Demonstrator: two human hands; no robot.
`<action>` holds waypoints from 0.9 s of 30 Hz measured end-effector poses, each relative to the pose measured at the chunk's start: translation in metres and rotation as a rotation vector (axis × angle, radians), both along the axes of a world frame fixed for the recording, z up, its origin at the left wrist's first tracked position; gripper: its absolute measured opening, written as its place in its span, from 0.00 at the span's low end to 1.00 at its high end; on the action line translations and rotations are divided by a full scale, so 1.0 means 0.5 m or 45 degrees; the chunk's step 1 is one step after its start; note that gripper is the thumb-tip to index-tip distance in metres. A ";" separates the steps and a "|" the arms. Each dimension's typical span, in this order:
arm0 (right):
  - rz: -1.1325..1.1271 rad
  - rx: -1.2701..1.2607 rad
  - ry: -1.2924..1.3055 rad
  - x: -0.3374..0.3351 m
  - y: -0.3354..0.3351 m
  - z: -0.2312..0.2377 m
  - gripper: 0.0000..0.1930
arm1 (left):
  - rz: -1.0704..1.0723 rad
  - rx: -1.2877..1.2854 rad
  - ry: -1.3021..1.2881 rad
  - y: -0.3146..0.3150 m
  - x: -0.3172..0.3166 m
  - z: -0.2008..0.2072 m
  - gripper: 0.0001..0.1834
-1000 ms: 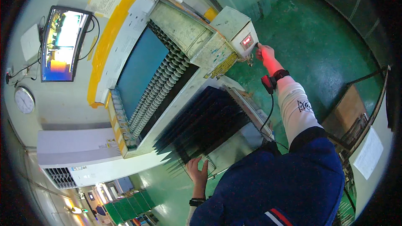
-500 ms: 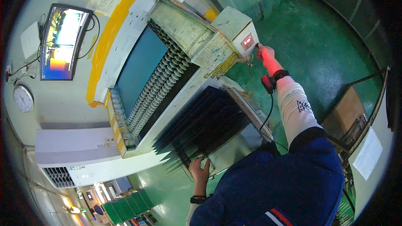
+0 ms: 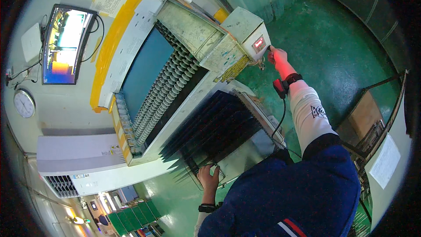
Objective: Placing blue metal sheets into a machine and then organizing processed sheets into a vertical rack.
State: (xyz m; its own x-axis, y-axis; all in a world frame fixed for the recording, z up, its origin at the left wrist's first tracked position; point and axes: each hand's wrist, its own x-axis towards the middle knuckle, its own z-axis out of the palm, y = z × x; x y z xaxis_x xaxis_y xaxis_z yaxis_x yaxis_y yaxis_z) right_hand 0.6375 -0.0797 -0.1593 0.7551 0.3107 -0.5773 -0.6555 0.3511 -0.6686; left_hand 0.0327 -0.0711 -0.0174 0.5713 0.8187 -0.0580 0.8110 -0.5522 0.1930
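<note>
My right hand (image 3: 279, 57) reaches out to the control box (image 3: 251, 27), its fingers closed on a small dark knob (image 3: 269, 48) at the side of the box's front. Beside the knob glows a red display (image 3: 259, 44). Lower down, my left hand (image 3: 208, 178) curls its thumb and fingers over the near left edge of a slotted rack (image 3: 222, 176). Several thin dark panels (image 3: 210, 125) stand in that rack, side by side. A flat blue panel (image 3: 149, 68) lies in the roller machine, next to its rows of pale ring rollers (image 3: 169, 92).
A wall screen (image 3: 69, 44) and a round clock (image 3: 24, 103) are at the left, above a white air conditioner (image 3: 79, 153). Right of me stands a metal frame with a brown board (image 3: 367, 113). A black cable (image 3: 284, 114) hangs from my right wrist device.
The red lit figures on the control box look different. Both hands stay nearly where they were, with only a slight shift of the left one.
</note>
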 end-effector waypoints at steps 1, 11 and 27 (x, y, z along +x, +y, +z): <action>-0.002 0.013 0.000 0.005 -0.002 -0.007 0.11 | -0.007 0.002 -0.002 0.000 0.004 0.003 0.19; 0.047 -0.088 -0.017 -0.002 -0.002 -0.004 0.11 | -0.037 0.067 -0.035 -0.002 0.004 0.001 0.19; 0.052 -0.102 -0.014 -0.006 -0.003 0.003 0.11 | -0.058 0.149 0.021 0.000 0.001 -0.005 0.20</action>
State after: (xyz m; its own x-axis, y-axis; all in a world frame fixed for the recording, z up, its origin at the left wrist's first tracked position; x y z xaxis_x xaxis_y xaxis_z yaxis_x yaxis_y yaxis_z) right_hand 0.6345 -0.0810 -0.1578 0.7492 0.2947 -0.5932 -0.6607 0.2696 -0.7005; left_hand 0.0331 -0.0709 -0.0201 0.6077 0.7937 0.0267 0.7872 -0.6065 0.1121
